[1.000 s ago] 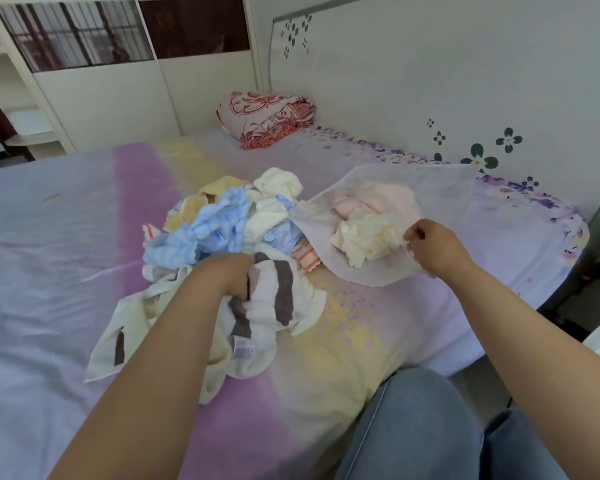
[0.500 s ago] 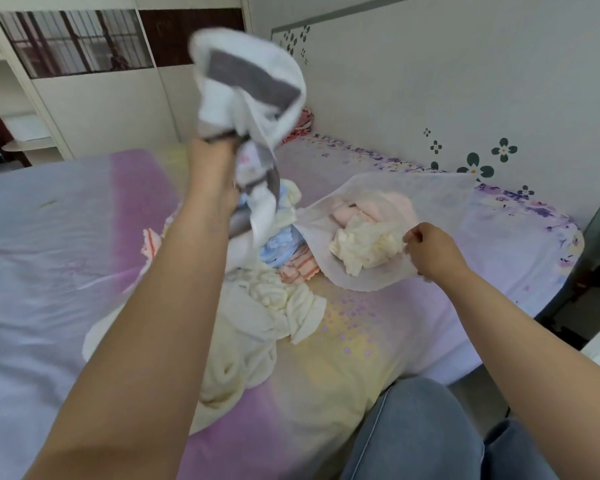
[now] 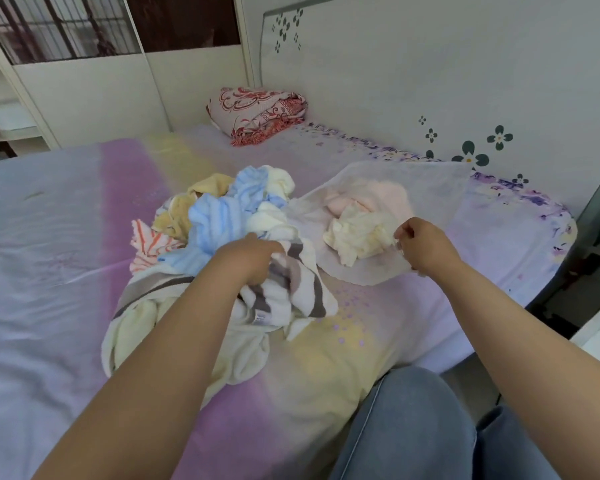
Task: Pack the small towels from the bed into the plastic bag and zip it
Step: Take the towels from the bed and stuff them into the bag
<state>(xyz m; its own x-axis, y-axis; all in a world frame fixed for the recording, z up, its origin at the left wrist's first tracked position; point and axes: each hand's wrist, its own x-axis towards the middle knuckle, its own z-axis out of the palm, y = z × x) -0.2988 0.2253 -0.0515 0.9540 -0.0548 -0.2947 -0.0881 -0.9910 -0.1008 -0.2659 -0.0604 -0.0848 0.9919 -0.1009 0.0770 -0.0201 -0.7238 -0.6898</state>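
On a pastel purple and yellow bed, the left hand grips a white towel with brown stripes atop a towel pile. The right hand pinches the translucent plastic bag's open edge just beside it.

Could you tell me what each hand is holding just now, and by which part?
Left hand grips the striped towel by a bunched fold; right hand pinches the plastic bag by its open edge.

A white headboard with flower decals backs the bed. A wardrobe stands beyond, daylit
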